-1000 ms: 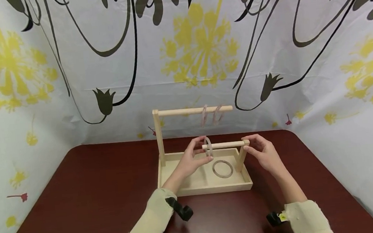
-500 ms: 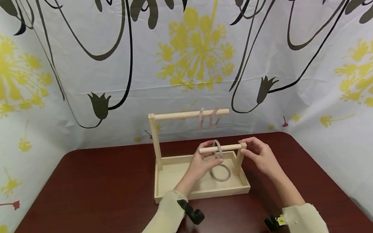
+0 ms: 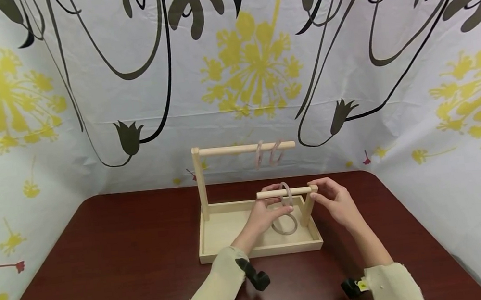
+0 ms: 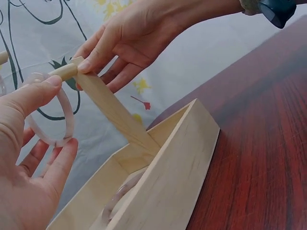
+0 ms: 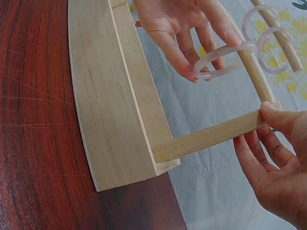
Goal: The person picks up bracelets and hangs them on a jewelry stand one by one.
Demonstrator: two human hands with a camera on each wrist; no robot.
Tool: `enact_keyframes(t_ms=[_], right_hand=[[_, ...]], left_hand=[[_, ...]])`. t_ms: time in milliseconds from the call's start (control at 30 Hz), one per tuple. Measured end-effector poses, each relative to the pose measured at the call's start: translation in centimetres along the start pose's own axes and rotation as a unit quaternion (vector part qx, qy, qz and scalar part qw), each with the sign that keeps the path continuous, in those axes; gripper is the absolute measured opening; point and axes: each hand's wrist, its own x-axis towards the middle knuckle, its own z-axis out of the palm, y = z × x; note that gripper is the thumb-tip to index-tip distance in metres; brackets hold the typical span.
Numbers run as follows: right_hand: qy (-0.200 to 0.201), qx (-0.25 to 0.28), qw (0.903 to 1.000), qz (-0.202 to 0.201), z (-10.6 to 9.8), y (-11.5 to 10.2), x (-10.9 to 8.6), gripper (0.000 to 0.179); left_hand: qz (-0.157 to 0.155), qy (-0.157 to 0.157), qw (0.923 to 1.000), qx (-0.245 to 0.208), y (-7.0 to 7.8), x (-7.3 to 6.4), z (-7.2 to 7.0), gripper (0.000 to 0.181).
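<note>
A pale translucent bangle (image 4: 67, 112) encircles the lower wooden bar (image 3: 271, 194) of a display stand, and my left hand (image 3: 264, 214) pinches it between thumb and fingers. At the bar's right end, my right hand (image 3: 336, 201) grips the top of the short post (image 5: 211, 139) with thumb and fingertips. Another bangle (image 3: 286, 233) lies flat in the stand's shallow tray (image 3: 224, 256), partly hidden behind my left hand in the head view. Two more bangles, a left one (image 3: 259, 155) and a right one (image 3: 275, 154), hang from the upper bar (image 3: 227, 150).
The stand rests on a dark red-brown table (image 3: 103, 260). A tall post (image 3: 201, 185) rises at the tray's left end. Behind the table hangs a white cloth (image 3: 157, 95) printed with yellow flowers and dark vines.
My left hand has slid the bangle rightward along the lower bar, from near its free end to past its middle. The right hand keeps its hold on the post. The head view has shifted slightly.
</note>
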Motion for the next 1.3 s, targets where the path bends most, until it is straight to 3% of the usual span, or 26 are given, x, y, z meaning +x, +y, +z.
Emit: enact_keyframes(t_ms=[633,967,1300], right_hand=[[-0.001,0.008,1.0,-0.005,0.0,0.0,0.0,0.028],[0.004,0.014,0.9999,-0.008,0.1,0.1,0.0,0.028],[0.005,0.014,0.9998,-0.009,0.0,0.2,0.1,0.028]], left_hand=[[0.006,0.004,0.9999,0.011,0.0,0.1,1.1,0.064],[-0.005,-0.003,0.9995,0.032,0.1,-0.3,0.6,0.064],[0.012,-0.004,0.9995,0.029,-0.4,-0.2,-0.4,0.054]])
